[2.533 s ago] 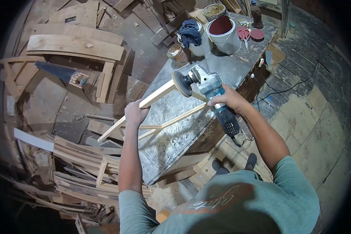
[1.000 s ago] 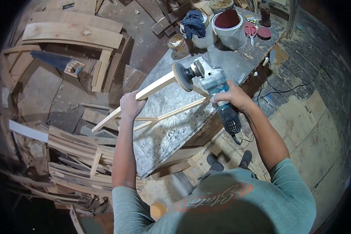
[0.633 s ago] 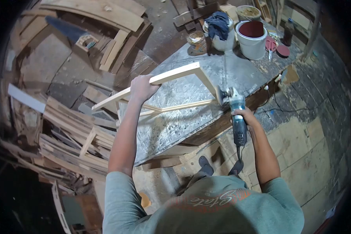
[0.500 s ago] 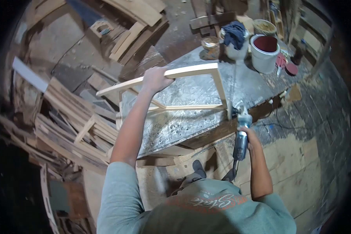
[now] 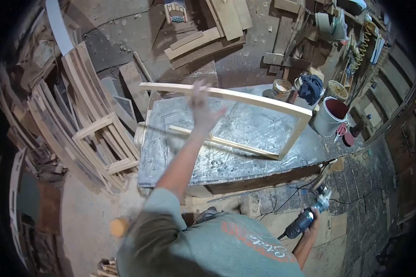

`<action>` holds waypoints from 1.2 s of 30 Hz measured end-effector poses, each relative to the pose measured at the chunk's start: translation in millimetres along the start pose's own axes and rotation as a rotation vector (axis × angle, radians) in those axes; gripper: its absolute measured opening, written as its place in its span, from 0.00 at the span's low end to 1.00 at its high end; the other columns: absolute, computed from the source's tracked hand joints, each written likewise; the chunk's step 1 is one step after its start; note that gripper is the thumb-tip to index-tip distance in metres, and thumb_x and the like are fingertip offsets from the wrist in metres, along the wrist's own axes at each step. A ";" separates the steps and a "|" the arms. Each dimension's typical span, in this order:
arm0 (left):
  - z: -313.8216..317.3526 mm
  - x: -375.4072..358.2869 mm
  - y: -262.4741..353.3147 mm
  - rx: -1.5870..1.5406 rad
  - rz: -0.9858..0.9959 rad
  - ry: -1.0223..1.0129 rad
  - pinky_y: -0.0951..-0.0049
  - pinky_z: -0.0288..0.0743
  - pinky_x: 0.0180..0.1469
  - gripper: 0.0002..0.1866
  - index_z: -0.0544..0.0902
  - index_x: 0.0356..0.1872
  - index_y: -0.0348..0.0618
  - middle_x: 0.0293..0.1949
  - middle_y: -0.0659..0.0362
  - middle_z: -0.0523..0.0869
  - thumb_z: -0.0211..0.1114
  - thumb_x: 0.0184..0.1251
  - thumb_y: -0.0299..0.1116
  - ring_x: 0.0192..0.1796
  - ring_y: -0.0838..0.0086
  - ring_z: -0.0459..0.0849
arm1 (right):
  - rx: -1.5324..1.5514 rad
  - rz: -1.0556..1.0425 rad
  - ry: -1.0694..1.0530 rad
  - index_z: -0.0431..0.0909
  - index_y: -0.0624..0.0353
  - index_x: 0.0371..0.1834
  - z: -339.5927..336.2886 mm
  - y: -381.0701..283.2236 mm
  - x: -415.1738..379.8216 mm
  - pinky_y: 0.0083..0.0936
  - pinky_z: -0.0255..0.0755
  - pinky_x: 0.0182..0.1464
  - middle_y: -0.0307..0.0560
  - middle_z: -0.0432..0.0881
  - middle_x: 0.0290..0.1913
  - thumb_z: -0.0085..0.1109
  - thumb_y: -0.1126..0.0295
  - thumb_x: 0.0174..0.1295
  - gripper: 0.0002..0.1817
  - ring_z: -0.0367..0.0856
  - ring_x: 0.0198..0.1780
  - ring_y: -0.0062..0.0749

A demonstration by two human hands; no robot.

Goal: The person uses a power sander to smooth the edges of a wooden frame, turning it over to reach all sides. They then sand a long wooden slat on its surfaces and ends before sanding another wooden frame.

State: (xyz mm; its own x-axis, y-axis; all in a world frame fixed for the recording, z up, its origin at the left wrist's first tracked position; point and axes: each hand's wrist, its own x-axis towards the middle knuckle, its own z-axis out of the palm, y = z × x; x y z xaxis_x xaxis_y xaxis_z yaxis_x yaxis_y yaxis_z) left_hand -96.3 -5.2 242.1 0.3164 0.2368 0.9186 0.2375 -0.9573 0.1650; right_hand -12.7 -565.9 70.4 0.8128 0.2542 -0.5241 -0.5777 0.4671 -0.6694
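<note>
**Frame up on the bench, grinder down at the side**

Nearest: right hand hangs low by the person's hip, fingers wrapped shut round the blue angle grinder, disc end pointing up and away, cord trailing back under the workbench. Grinder is well off the bench, over the plank floor.

Next out: left hand is raised over the bench, blurred, at the top rail of the wooden frame. Fingers look spread, not curled; can't tell if it's gripping the rail or just touching it. Frame stands tilted on the metal-skinned benchtop, lower rail resting near the middle, right corner near the bench's right end.

Containers, far right end of bench: white bucket w/ dark red inside, contents not readable; behind it a pail w/ yellowish stuff; another pot w/ a dark blue rag draped over it; a small rusty tin to the left. Red scissors and a red disc lie just beside the bucket at the bench edge.

Room: benchtop's near half and left end bare. Left of the bench, stacked wood frames and slats crowd close to its edge. Far side: loose boards on the floor.
</note>
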 end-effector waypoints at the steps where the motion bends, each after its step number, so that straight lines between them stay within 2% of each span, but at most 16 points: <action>1: 4.0 -30.1 -24.6 -0.039 -0.214 0.048 0.43 0.46 0.76 0.46 0.63 0.71 0.45 0.70 0.51 0.65 0.75 0.53 0.50 0.76 0.50 0.57 | 0.040 -0.017 0.020 0.77 0.60 0.38 -3.2 4.3 -7.4 0.33 0.84 0.30 0.50 0.83 0.27 0.66 0.62 0.55 0.14 0.84 0.25 0.39; 3: 22.3 -84.7 -57.5 -0.082 -0.583 0.065 0.48 0.55 0.73 0.41 0.65 0.69 0.39 0.69 0.45 0.68 0.73 0.59 0.46 0.73 0.47 0.63 | 0.074 0.015 0.055 0.78 0.63 0.37 3.9 4.7 -35.3 0.33 0.84 0.30 0.52 0.84 0.28 0.66 0.60 0.55 0.16 0.85 0.25 0.40; 5: 48.0 -128.7 -94.6 -0.200 -0.697 -0.215 0.52 0.68 0.63 0.32 0.70 0.64 0.38 0.61 0.41 0.78 0.70 0.64 0.42 0.62 0.44 0.75 | 0.087 -0.023 0.044 0.79 0.63 0.36 11.5 9.7 -49.6 0.34 0.84 0.30 0.53 0.85 0.28 0.66 0.60 0.55 0.16 0.85 0.25 0.41; 9: 52.6 -137.0 -82.6 -0.228 -0.775 -0.243 0.48 0.74 0.49 0.22 0.74 0.58 0.41 0.46 0.42 0.85 0.65 0.68 0.40 0.48 0.42 0.83 | 0.091 -0.060 0.051 0.79 0.63 0.36 21.3 20.8 -62.3 0.34 0.85 0.31 0.54 0.85 0.28 0.66 0.59 0.56 0.17 0.85 0.26 0.41; 12: 65.9 -139.9 -88.1 -0.282 -0.826 -0.276 0.47 0.74 0.49 0.23 0.73 0.58 0.41 0.46 0.41 0.85 0.64 0.69 0.42 0.49 0.42 0.83 | 0.132 -0.117 0.097 0.80 0.64 0.36 24.5 32.1 -58.7 0.34 0.85 0.33 0.54 0.85 0.29 0.66 0.58 0.56 0.18 0.86 0.27 0.42; 15: 55.2 -106.4 -88.3 -0.244 -0.770 -0.367 0.46 0.74 0.47 0.22 0.74 0.56 0.40 0.44 0.42 0.85 0.64 0.69 0.44 0.47 0.41 0.82 | 0.087 -0.044 0.058 0.79 0.64 0.38 41.2 25.5 -68.4 0.34 0.85 0.34 0.54 0.85 0.29 0.67 0.59 0.56 0.18 0.86 0.28 0.41; 17: 31.3 -57.0 -85.7 -0.125 -0.546 -0.322 0.46 0.75 0.45 0.21 0.76 0.53 0.41 0.42 0.42 0.84 0.64 0.69 0.46 0.44 0.41 0.82 | 0.081 -0.061 0.073 0.77 0.63 0.39 50.8 22.2 -63.0 0.34 0.85 0.34 0.53 0.84 0.30 0.68 0.60 0.55 0.18 0.86 0.28 0.41; 19: 1.1 5.7 -77.1 -0.035 -0.267 -0.168 0.48 0.76 0.43 0.20 0.78 0.51 0.43 0.40 0.44 0.84 0.64 0.69 0.48 0.42 0.42 0.82 | 0.062 -0.096 0.083 0.75 0.61 0.42 56.5 15.4 -55.2 0.35 0.86 0.33 0.52 0.84 0.32 0.69 0.61 0.55 0.19 0.86 0.29 0.41; 21: -28.4 62.2 -64.8 -0.156 -0.071 -0.053 0.50 0.77 0.42 0.20 0.79 0.50 0.45 0.42 0.46 0.84 0.65 0.68 0.49 0.41 0.45 0.84 | 0.043 -0.094 0.118 0.74 0.62 0.45 54.0 7.6 -40.0 0.36 0.86 0.35 0.52 0.84 0.34 0.68 0.64 0.55 0.19 0.86 0.31 0.41; 23: -67.5 111.2 -29.6 -0.071 -0.105 -0.185 0.57 0.78 0.46 0.21 0.80 0.51 0.43 0.42 0.50 0.87 0.65 0.68 0.49 0.43 0.55 0.87 | 0.020 -0.139 0.092 0.74 0.62 0.46 53.3 7.2 -23.0 0.37 0.86 0.38 0.53 0.85 0.36 0.67 0.65 0.56 0.19 0.86 0.33 0.42; 25: -88.6 134.7 -3.1 0.048 -0.073 -0.347 0.57 0.80 0.46 0.22 0.79 0.54 0.44 0.45 0.50 0.87 0.65 0.69 0.48 0.44 0.55 0.88 | 0.056 -0.130 -0.005 0.73 0.62 0.50 40.1 8.9 -0.1 0.39 0.86 0.42 0.54 0.85 0.40 0.66 0.67 0.57 0.20 0.87 0.38 0.45; 28: -94.5 138.3 30.4 0.231 -0.020 -0.509 0.57 0.81 0.46 0.23 0.78 0.58 0.45 0.45 0.52 0.87 0.64 0.69 0.48 0.44 0.56 0.88 | 0.167 -0.093 -0.181 0.72 0.65 0.54 67.2 10.6 11.8 0.44 0.84 0.50 0.57 0.84 0.42 0.65 0.70 0.58 0.22 0.86 0.45 0.51; 29: -91.6 136.4 39.6 0.290 0.003 -0.551 0.58 0.82 0.45 0.23 0.77 0.59 0.46 0.45 0.53 0.88 0.64 0.69 0.47 0.44 0.57 0.88 | 0.211 -0.049 -0.281 0.72 0.66 0.57 54.9 14.6 32.4 0.51 0.74 0.66 0.60 0.84 0.46 0.65 0.69 0.58 0.24 0.83 0.53 0.54; 32: -75.2 128.6 56.3 0.334 -0.040 -0.730 0.60 0.83 0.44 0.23 0.76 0.61 0.48 0.42 0.54 0.87 0.62 0.71 0.48 0.42 0.59 0.89 | 0.065 0.011 -0.292 0.70 0.68 0.59 85.1 10.3 44.5 0.51 0.74 0.66 0.60 0.84 0.47 0.64 0.70 0.59 0.25 0.83 0.53 0.54; 33: -66.4 123.4 58.5 0.344 -0.044 -0.773 0.60 0.83 0.43 0.24 0.75 0.62 0.48 0.42 0.54 0.87 0.62 0.71 0.48 0.42 0.59 0.89 | 0.080 0.031 -0.266 0.68 0.66 0.59 87.5 15.6 60.9 0.48 0.82 0.56 0.59 0.83 0.47 0.64 0.72 0.56 0.27 0.85 0.49 0.54; 36: -41.2 95.0 50.2 0.356 -0.064 -0.845 0.60 0.82 0.41 0.26 0.72 0.66 0.50 0.43 0.53 0.86 0.60 0.72 0.49 0.43 0.60 0.88 | -0.221 -0.003 -0.383 0.70 0.63 0.59 126.2 9.1 65.4 0.40 0.83 0.48 0.52 0.83 0.44 0.67 0.74 0.53 0.28 0.85 0.43 0.44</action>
State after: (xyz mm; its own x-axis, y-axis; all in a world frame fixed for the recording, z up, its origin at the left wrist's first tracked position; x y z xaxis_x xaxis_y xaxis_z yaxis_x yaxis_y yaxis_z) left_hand -92.1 -37.6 352.5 0.8256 0.4642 0.3207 0.5022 -0.8637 -0.0428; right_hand 44.7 -438.1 96.6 0.7593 0.5684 -0.3168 -0.5435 0.2862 -0.7891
